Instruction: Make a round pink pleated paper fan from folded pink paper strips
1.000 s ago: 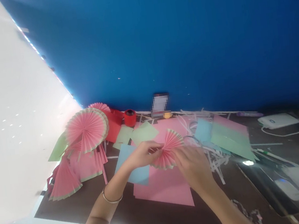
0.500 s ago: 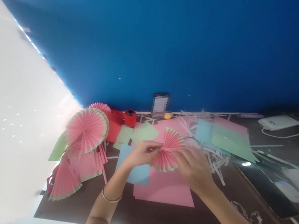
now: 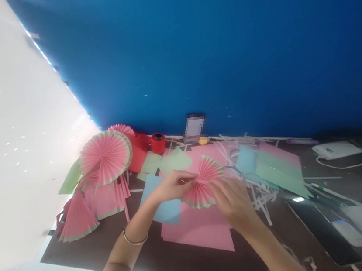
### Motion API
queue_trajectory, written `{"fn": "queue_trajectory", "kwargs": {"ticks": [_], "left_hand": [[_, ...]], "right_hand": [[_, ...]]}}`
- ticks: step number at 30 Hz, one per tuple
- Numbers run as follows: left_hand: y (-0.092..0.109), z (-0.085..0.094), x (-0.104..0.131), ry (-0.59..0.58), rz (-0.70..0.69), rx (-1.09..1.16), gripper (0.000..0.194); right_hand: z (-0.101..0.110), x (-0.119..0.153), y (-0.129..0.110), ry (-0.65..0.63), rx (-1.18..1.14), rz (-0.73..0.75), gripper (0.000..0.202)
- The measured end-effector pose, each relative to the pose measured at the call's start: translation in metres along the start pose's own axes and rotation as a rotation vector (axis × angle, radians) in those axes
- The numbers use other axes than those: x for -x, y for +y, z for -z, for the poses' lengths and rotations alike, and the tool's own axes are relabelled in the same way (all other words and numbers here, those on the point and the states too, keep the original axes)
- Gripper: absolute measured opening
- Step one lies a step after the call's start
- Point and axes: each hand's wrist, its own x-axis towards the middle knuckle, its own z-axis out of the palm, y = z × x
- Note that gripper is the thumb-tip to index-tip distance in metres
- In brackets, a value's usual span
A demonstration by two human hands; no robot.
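Between my hands is a pleated pink paper fan (image 3: 201,191) with a pale green edge, spread into a partial round. My left hand (image 3: 174,184) pinches it near its centre from the left. On the right side, the curled fingers of my right hand (image 3: 233,197) close on the fan's edge; the fingertips are partly hidden. Beneath the fan lie pink paper sheets (image 3: 200,238) and a blue sheet (image 3: 167,214).
Finished-looking pleated rounds (image 3: 106,155) and a folded fan (image 3: 78,220) lie at the left. A red tape roll (image 3: 158,142) stands at the back. Paper strips (image 3: 263,196), green sheets (image 3: 280,169), a phone (image 3: 324,228) and a white power bank (image 3: 336,149) lie to the right.
Almost nothing differs. Both hands keep their grip on the fan, and the view has shifted very slightly.
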Motion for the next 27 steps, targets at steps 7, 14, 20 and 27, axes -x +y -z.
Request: {"fn": "queue_trajectory", "kwargs": {"ticks": [7, 14, 20, 27], "left_hand": [[0.002, 0.001, 0.001, -0.043, -0.037, 0.027, 0.029], [0.008, 0.003, 0.002, -0.058, -0.051, -0.01, 0.029], [0.012, 0.004, 0.001, -0.089, -0.086, -0.036, 0.029], [0.012, 0.005, 0.003, -0.09, -0.079, -0.026, 0.028]], "right_hand": [[-0.003, 0.001, 0.001, 0.01, -0.096, -0.02, 0.022], [-0.002, -0.001, 0.001, -0.03, -0.073, -0.04, 0.02], [-0.002, -0.002, 0.001, -0.07, -0.046, -0.023, 0.026], [0.001, -0.005, 0.004, -0.1, -0.078, 0.028, 0.022]]}}
